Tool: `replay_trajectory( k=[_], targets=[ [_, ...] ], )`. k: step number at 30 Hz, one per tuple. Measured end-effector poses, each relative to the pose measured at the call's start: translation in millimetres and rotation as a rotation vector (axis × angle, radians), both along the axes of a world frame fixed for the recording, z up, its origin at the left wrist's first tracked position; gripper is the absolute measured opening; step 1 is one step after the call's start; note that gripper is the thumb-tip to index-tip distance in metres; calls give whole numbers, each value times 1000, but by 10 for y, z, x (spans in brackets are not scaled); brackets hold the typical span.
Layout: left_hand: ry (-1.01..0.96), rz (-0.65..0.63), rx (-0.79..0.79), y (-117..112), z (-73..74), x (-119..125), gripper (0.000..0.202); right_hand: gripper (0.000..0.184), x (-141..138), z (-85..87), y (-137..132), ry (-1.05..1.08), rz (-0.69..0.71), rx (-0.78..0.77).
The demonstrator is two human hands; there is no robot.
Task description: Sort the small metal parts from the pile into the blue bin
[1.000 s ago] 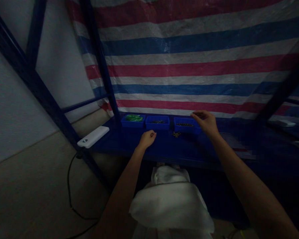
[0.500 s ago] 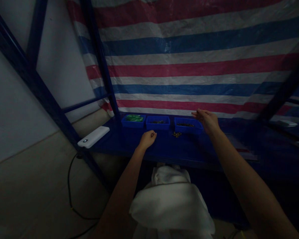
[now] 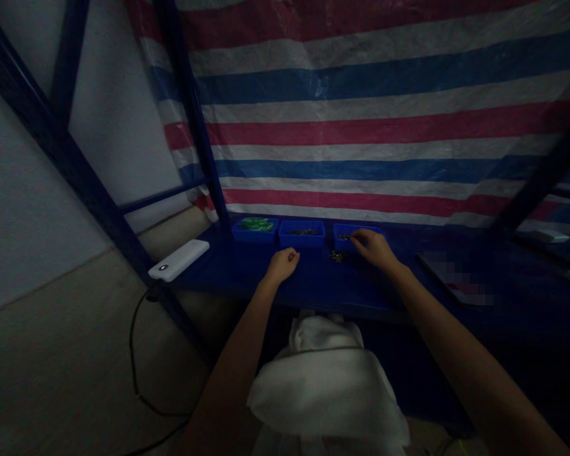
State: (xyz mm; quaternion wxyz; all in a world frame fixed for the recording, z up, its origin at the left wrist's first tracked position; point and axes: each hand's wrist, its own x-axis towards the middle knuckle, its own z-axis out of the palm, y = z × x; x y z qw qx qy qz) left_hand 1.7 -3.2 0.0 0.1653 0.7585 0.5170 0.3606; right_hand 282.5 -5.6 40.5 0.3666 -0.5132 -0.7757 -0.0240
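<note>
Three small blue trays stand in a row at the back of a dark blue bench (image 3: 247,278). The left tray (image 3: 255,230) holds green pieces, the middle tray (image 3: 301,234) small dark metal parts. My right hand (image 3: 373,248) reaches into the right tray (image 3: 342,242), fingers curled down among its small dark parts. A little heap of metal parts (image 3: 335,256) lies on the bench just in front of that tray. My left hand (image 3: 282,264) rests on the bench as a loose fist before the middle tray; anything inside it is hidden.
A white flat device (image 3: 178,259) lies at the bench's left corner, a black cable (image 3: 135,354) trailing to the floor. A striped tarpaulin (image 3: 361,126) hangs behind. Blue frame posts (image 3: 190,114) rise at left. A flat card (image 3: 456,278) lies on the right. White cloth (image 3: 327,380) covers my lap.
My right hand has come down from above the right tray's far edge and moved left into the tray. The left hand has stayed put.
</note>
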Motion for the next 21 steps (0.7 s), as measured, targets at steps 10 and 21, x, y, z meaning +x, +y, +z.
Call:
replay_trajectory(
  k=[10, 21],
  targets=[
    [8, 12, -13, 27, -30, -9, 26, 19, -64, -301, -8, -161, 118, -200],
    [12, 17, -6, 15, -16, -14, 26, 15, -28, -302, -7, -171, 164, -217]
  ],
)
